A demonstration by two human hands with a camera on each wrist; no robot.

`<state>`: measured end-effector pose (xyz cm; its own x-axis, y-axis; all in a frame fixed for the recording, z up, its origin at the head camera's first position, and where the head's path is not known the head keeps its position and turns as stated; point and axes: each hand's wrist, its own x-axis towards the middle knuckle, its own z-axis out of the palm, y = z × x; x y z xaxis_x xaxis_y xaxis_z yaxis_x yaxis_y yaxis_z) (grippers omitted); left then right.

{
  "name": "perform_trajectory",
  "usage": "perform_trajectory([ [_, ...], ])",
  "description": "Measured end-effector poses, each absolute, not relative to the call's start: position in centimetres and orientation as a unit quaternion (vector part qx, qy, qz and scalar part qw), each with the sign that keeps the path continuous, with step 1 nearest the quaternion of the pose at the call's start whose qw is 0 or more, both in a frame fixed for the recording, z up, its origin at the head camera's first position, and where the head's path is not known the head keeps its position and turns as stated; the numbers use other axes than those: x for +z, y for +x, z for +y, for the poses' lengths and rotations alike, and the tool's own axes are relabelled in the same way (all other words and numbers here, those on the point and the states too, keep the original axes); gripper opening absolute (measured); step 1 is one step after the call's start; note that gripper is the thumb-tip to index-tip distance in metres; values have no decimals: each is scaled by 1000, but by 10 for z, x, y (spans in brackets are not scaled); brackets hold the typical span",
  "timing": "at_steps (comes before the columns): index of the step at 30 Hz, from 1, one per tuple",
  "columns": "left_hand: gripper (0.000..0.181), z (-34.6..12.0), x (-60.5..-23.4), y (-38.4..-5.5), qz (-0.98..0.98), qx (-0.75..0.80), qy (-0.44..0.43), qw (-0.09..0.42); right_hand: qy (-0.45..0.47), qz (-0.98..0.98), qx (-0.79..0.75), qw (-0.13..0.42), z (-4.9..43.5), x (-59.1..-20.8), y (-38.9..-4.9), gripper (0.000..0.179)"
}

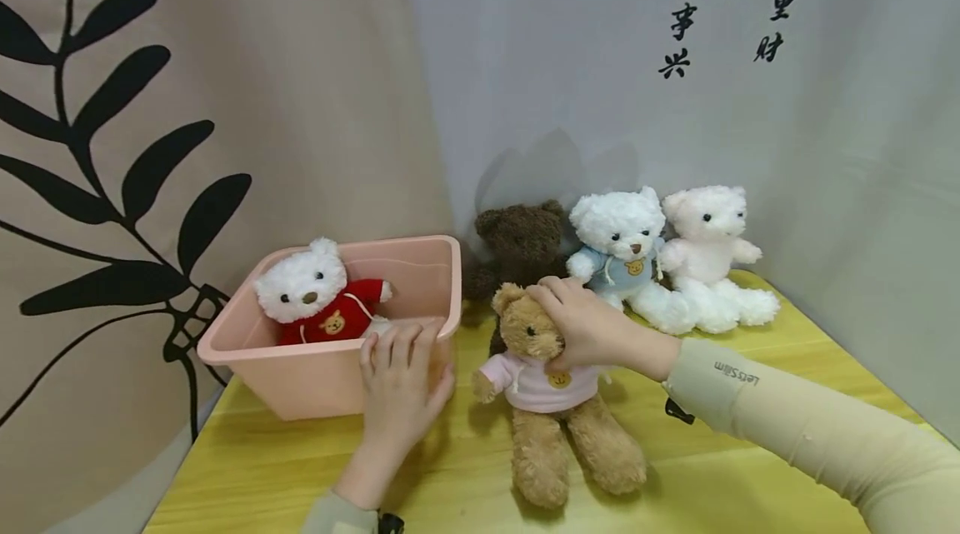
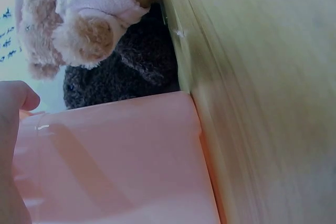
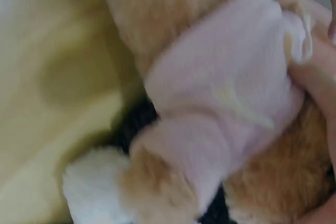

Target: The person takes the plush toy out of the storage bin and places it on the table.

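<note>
A light-brown teddy bear (image 1: pixel 547 384) in a pale pink sweatshirt is upright on the table, legs toward me. My right hand (image 1: pixel 581 326) grips its head from the right side, thumb near the chin; the right wrist view shows the pink sweatshirt (image 3: pixel 210 82) close up. My left hand (image 1: pixel 401 380) holds the near rim of a pink plastic bin (image 1: pixel 315 384) by its right corner, fingers over the edge. The left thumb (image 2: pixel 29 98) shows beside the bin wall (image 2: pixel 121 156). A white teddy bear in a red sweatshirt (image 1: pixel 322 301) sits inside the bin.
Behind the light-brown bear sits a dark-brown teddy bear (image 1: pixel 525 242), partly hidden. To its right are a white bear in a blue sweatshirt (image 1: pixel 618 230) and a pale fluffy bear (image 1: pixel 708 242). A curtain (image 1: pixel 525 59) hangs behind the yellow wood-grain table (image 1: pixel 712 459).
</note>
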<state>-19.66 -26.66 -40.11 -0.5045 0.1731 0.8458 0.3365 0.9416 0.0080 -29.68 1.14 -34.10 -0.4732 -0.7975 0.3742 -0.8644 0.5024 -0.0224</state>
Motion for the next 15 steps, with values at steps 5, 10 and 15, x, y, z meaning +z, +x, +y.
perform_trajectory([
  [5,55,-270,-397,-194,-858,-83,-149,485,495,-834,93,226,5,-353,-292,110],
  [10,55,-269,-398,-192,-859,-81,-150,483,502,-813,80,284,8,-363,-294,111],
  [15,56,-268,-398,-194,-861,-83,-154,478,499,-809,78,299,12,-362,-306,108],
])
